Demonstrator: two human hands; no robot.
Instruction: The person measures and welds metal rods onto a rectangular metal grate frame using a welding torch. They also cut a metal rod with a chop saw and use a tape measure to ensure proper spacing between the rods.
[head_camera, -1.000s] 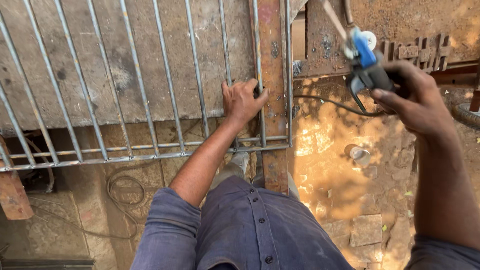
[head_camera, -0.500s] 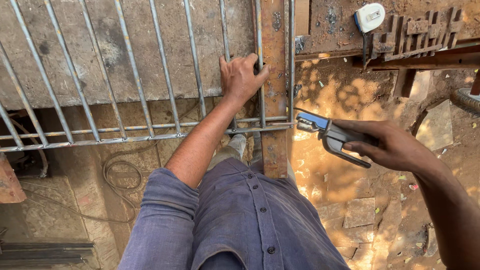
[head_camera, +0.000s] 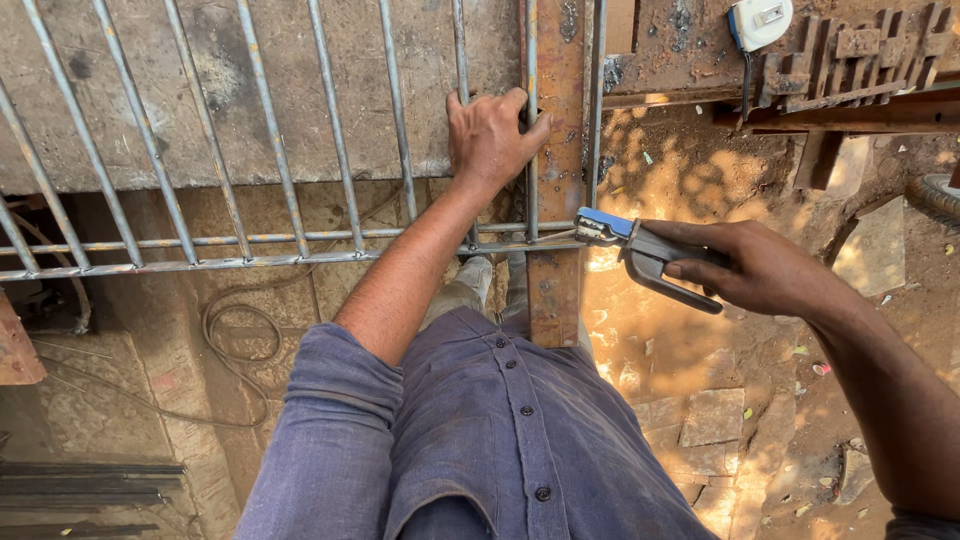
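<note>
- Seen from above, looking down past a blue-grey buttoned shirt (head_camera: 500, 440) at the bottom centre of the frame.
- Filling the upper left and centre: a metal grille (head_camera: 250, 150) of thin, slanted round bars, laid over a rough grey slab, with two crossbars running left to right through the middle of the frame.
- Left hand (head_camera: 492, 135), top centre, spread flat, fingers curled over one bar and thumb against the rusty upright steel post (head_camera: 555, 170) just to its right; probably pressing the grille down so it stays put.
- Right hand (head_camera: 765, 268), centre right, clenched around the black lever grip of an electrode holder (head_camera: 640, 245) with a blue-topped clamp.
- Holder pointed left, nose touching or just beside the spot where the crossbars meet the post, at mid-frame; seemingly aimed at that joint. Too small to tell whether a rod sits in the clamp.
- Upper right corner: a rusty steel bench (head_camera: 700, 60) carrying a white and blue tape measure (head_camera: 760, 20) and a row of small rusty metal pieces (head_camera: 860, 55), set well apart from the work.
- Lower left: a loop of thin cable (head_camera: 235, 350) lying on the patterned floor under the grille.
- Lower right: sunlit dirt and broken paving stones (head_camera: 710, 415).
</note>
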